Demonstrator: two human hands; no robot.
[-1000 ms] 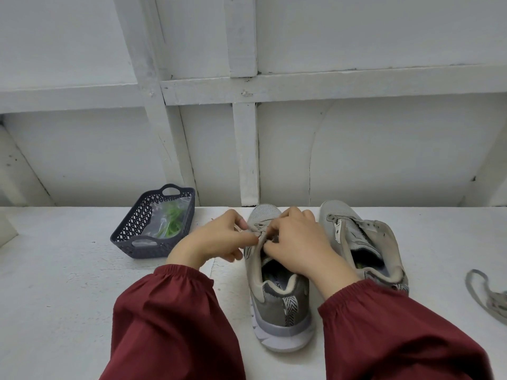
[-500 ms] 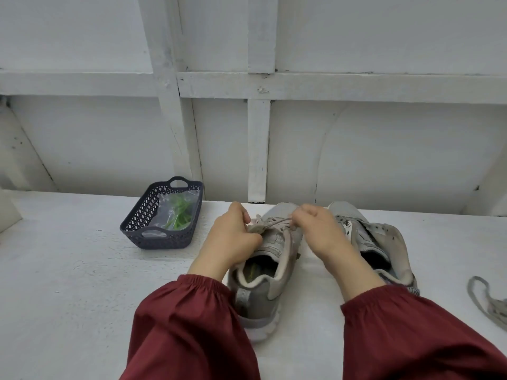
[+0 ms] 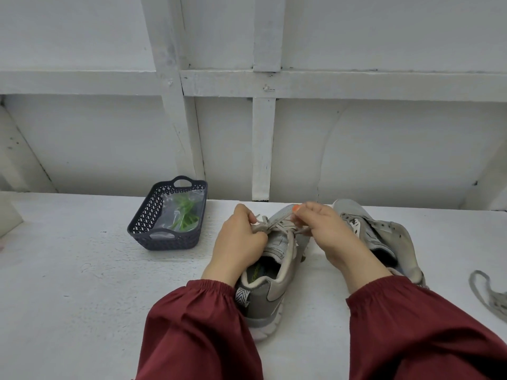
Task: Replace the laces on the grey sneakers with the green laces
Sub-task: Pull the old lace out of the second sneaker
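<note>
1. Grey sneaker: stands upright at the centre of the tabletop, heel toward the viewer, toe toward the wall
2. Grey lace: threaded across the upper eyelets of this sneaker, strands crossing between the two hands
3. Left hand: fingers curled, pinching the lace at the sneaker's left side
4. Right hand: fingers curled, pinching the lace at the sneaker's right side; orange-painted thumbnail visible
5. Sleeves: maroon, gathered at both wrists
6. Second sneaker: just beside the first on its right, unlaced, upper sagging open
7. Loose lace: grey, lying on the tabletop at the right edge of view, well apart from the sneakers
8. Basket: dark, perforated, on the tabletop to the left of the hands
9. Green laces: inside the basket, in a clear bag
</note>
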